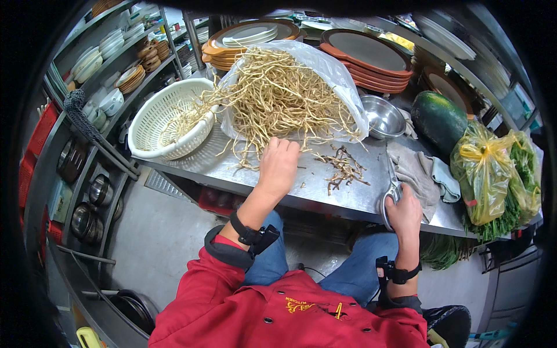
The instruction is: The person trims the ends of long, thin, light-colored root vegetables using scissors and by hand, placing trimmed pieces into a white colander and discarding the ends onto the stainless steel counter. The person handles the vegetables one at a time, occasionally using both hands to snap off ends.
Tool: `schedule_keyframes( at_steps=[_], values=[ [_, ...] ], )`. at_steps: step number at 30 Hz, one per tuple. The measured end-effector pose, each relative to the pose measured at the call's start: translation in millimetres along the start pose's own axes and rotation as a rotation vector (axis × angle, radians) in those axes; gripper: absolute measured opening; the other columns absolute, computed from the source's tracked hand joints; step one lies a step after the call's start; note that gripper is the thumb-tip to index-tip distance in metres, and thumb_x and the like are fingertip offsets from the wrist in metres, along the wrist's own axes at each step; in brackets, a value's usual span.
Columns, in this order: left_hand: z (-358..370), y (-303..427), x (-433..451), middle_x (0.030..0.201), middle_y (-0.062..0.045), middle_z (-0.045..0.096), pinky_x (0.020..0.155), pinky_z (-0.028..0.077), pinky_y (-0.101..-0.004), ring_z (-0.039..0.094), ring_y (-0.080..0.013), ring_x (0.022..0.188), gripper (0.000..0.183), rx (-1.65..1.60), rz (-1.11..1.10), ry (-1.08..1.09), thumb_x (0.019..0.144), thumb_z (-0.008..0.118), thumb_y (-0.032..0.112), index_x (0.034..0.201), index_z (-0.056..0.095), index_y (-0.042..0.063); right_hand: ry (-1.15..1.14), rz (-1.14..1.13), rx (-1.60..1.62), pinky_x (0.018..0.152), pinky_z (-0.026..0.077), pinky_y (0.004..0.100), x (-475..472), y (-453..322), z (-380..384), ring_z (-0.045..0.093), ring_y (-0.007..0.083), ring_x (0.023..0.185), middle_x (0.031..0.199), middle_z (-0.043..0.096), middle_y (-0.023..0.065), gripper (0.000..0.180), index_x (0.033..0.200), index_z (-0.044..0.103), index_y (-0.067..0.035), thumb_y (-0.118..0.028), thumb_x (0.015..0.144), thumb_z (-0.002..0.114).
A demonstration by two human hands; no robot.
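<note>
A heap of long, thin pale-brown roots spills from a clear plastic bag onto a stainless steel table. My left hand is at the near edge of the heap, its fingers curled among the loose roots. The fingertips are hidden, so whether they pinch a root cannot be seen. My right hand holds metal scissors by the handles near the table's front edge, blades pointing away from me. Between the hands lies a small scatter of short, dark root pieces.
At left, a white plastic colander contains some roots. A steel bowl, grey cloth, dark green melon and bagged greens sit at right. Stacked brown-rimmed platters stand behind. Shelves of dishes line the left.
</note>
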State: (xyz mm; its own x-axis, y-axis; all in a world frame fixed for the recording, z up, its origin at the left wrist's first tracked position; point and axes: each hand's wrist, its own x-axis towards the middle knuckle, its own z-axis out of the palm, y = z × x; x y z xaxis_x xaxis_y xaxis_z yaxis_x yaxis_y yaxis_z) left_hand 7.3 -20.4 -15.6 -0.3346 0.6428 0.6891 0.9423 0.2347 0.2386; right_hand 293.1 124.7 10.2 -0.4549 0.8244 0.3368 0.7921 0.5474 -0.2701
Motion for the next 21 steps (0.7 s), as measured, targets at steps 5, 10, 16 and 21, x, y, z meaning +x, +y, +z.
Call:
schedule_keyframes(
  at_steps=[5, 10, 16, 21],
  values=[
    [1, -11, 3, 0.086, -0.012, 0.063, 0.076, 0.049, -0.0433, 0.057, -0.0334, 0.088, 0.010, 0.217, -0.073, 0.004, 0.079, 0.059, 0.005, 0.088, 0.057, 0.006, 0.044, -0.022, -0.071, 0.076, 0.051, 0.0502, 10, 15, 10, 0.064, 0.0439, 0.086, 0.095, 0.065, 0.0257, 0.039, 0.109, 0.060, 0.002, -0.021, 0.080, 0.070],
    [-6, -25, 8, 0.080, -0.018, 0.065, 0.073, 0.049, -0.0491, 0.059, -0.0386, 0.081, 0.012, 0.157, -0.236, 0.013, 0.093, 0.057, 0.013, 0.088, 0.052, 0.003, 0.110, -0.135, -0.158, 0.080, 0.050, 0.0457, 12, 9, 7, 0.059, 0.0397, 0.095, 0.104, 0.059, 0.0225, 0.035, 0.108, 0.061, 0.002, -0.013, 0.078, 0.072],
    [3, -29, 8, 0.077, -0.019, 0.063, 0.070, 0.047, -0.0517, 0.058, -0.0403, 0.077, 0.014, 0.096, -0.339, 0.099, 0.093, 0.059, 0.014, 0.090, 0.050, 0.003, 0.077, -0.590, 0.252, 0.094, 0.048, 0.0442, 7, -60, 15, 0.058, 0.0389, 0.108, 0.117, 0.059, 0.0224, 0.042, 0.114, 0.059, 0.002, -0.014, 0.078, 0.076],
    [9, -32, 4, 0.075, -0.022, 0.060, 0.067, 0.043, -0.0557, 0.058, -0.0447, 0.075, 0.012, 0.004, -0.340, 0.202, 0.094, 0.059, 0.013, 0.091, 0.051, 0.003, -0.100, -0.967, 0.360, 0.107, 0.041, 0.0485, 23, -126, 51, 0.049, 0.0371, 0.127, 0.128, 0.055, 0.0192, 0.036, 0.115, 0.062, -0.004, -0.017, 0.082, 0.072]
  ],
)
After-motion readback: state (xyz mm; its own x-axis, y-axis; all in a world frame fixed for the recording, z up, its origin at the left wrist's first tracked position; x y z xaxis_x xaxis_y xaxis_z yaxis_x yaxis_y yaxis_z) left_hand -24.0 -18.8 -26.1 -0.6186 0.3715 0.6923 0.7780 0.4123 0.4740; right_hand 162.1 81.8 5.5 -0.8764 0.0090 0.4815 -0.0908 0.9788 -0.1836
